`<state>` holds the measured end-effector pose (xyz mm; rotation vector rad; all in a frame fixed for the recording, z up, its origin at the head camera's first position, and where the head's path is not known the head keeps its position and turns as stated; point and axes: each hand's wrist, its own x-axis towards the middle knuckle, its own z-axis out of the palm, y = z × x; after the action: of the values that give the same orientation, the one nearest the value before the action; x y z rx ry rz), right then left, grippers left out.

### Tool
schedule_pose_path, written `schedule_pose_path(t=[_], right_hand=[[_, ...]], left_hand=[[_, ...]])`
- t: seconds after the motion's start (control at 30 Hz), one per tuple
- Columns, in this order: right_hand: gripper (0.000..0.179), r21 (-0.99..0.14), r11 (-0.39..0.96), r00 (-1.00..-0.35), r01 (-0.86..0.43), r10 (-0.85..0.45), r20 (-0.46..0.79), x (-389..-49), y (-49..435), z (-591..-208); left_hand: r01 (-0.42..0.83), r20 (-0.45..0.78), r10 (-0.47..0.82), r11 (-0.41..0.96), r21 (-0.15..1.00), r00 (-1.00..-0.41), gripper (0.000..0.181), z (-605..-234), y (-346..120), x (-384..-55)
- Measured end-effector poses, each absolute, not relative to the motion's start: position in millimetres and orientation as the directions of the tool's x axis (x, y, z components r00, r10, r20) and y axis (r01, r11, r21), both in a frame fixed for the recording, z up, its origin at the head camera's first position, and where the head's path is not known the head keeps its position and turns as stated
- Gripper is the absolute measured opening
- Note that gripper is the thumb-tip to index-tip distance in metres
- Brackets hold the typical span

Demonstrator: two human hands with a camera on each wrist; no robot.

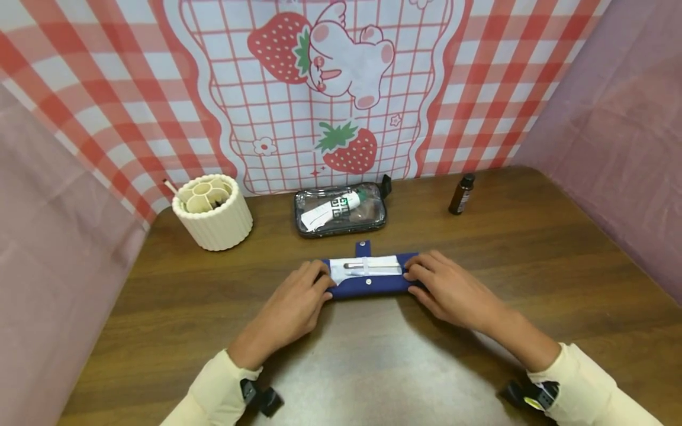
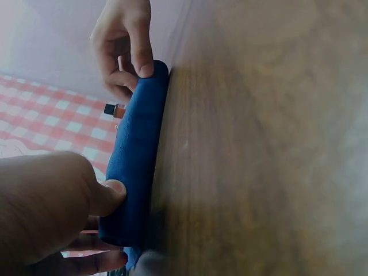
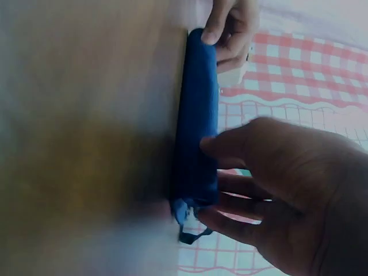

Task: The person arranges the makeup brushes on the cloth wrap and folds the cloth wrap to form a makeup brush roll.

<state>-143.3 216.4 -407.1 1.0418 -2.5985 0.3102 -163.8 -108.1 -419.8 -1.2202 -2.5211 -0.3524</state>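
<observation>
A blue fabric brush roll (image 1: 347,290) lies partly rolled up on the table, its near side a thick rolled edge with a snap. A makeup brush (image 1: 373,265) shows on its white lining, under a pale strap. From its far edge sticks out a blue tab (image 1: 363,247) with a snap. My left hand (image 1: 298,299) grips the left end, thumb on the rolled edge. At the other end my right hand (image 1: 453,290) holds the roll between thumb and fingers. Both wrist views show the blue roll (image 2: 138,138) lengthwise, with thumbs pressed against it.
Behind the roll lies a clear zip pouch (image 1: 341,207) with a white tube inside. A cream ribbed holder (image 1: 215,219) with round compartments stands at back left. At back right is a small dark bottle (image 1: 461,194). A red-and-white checked cloth (image 1: 495,89) hangs behind the table.
</observation>
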Motion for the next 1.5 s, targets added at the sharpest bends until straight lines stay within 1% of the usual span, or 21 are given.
schedule_pose_path(t=[0.2, 0.4, 0.5, 0.6, 0.7, 0.77, 0.97, 1.03, 1.1, 1.17, 1.23, 1.3, 1.37, 1.43, 1.5], right_hand=[[0.013, -0.17, 0.694, -0.706, -0.7, -0.636, 0.311, -159.6, 215.2, -402.9], [0.021, -0.291, 0.678, -0.736, -0.675, -0.649, 0.193, -175.7, 215.8, -399.5], [0.021, -0.327, 0.67, -0.738, -0.666, -0.654, 0.166, -180.9, 215.7, -398.6], [0.017, -0.334, 0.657, -0.73, -0.675, -0.659, 0.18, -181.7, 214.5, -397.9], [0.01, -0.332, 0.651, -0.726, -0.683, -0.656, 0.206, -180.5, 212.0, -396.6], [0.01, -0.331, 0.656, -0.73, -0.679, -0.65, 0.21, -179.2, 209.5, -394.7], [0.046, -0.316, 0.685, -0.75, -0.656, -0.64, 0.169, -173.7, 200.5, -388.4], [0.056, -0.322, 0.668, -0.736, -0.671, -0.654, 0.175, -172.3, 197.0, -388.9], [0.059, -0.35, 0.629, -0.712, -0.694, -0.671, 0.206, -172.0, 193.1, -391.4], [0.053, -0.39, 0.582, -0.692, -0.714, -0.673, 0.262, -172.2, 188.8, -394.8], [0.041, -0.436, 0.549, -0.693, -0.713, -0.646, 0.319, -173.3, 184.2, -398.7], [0.03, -0.487, 0.533, -0.717, -0.692, -0.591, 0.37, -174.7, 179.8, -402.4], [0.022, -0.533, 0.53, -0.748, -0.66, -0.531, 0.398, -176.1, 176.0, -404.6], [0.018, -0.556, 0.534, -0.77, -0.636, -0.492, 0.407, -177.2, 173.1, -406.1], [0.018, -0.549, 0.543, -0.771, -0.635, -0.484, 0.414, -178.1, 171.1, -406.9]], left_hand=[[0.757, 0.328, 0.687, 0.626, 0.186, -0.649, 0.009, -420.2, -105.4, -170.6], [0.693, 0.204, 0.668, 0.641, 0.331, -0.716, 0.008, -418.1, -103.0, -180.1], [0.669, 0.172, 0.663, 0.635, 0.385, -0.729, 0.004, -417.7, -103.3, -184.2], [0.693, 0.21, 0.675, 0.604, 0.393, -0.707, 0.005, -417.5, -104.0, -185.7], [0.735, 0.271, 0.692, 0.565, 0.374, -0.669, 0.008, -418.1, -104.4, -185.6], [0.755, 0.306, 0.697, 0.537, 0.375, -0.648, 0.012, -418.2, -104.9, -184.7], [0.796, 0.387, 0.699, 0.477, 0.373, -0.601, 0.042, -417.5, -104.7, -183.4], [0.804, 0.394, 0.704, 0.478, 0.352, -0.591, 0.047, -417.4, -104.9, -183.4], [0.805, 0.385, 0.709, 0.489, 0.335, -0.591, 0.048, -417.2, -105.3, -183.6], [0.8, 0.365, 0.713, 0.503, 0.328, -0.599, 0.046, -417.5, -105.7, -184.2], [0.791, 0.344, 0.715, 0.515, 0.331, -0.609, 0.044, -417.7, -106.0, -184.7], [0.782, 0.324, 0.715, 0.526, 0.335, -0.619, 0.044, -418.8, -106.2, -185.5], [0.777, 0.315, 0.715, 0.531, 0.337, -0.625, 0.043, -419.3, -106.3, -186.2], [0.775, 0.308, 0.715, 0.535, 0.337, -0.628, 0.043, -419.5, -106.3, -186.8], [0.771, 0.299, 0.715, 0.54, 0.338, -0.632, 0.042, -419.2, -106.2, -187.4]])
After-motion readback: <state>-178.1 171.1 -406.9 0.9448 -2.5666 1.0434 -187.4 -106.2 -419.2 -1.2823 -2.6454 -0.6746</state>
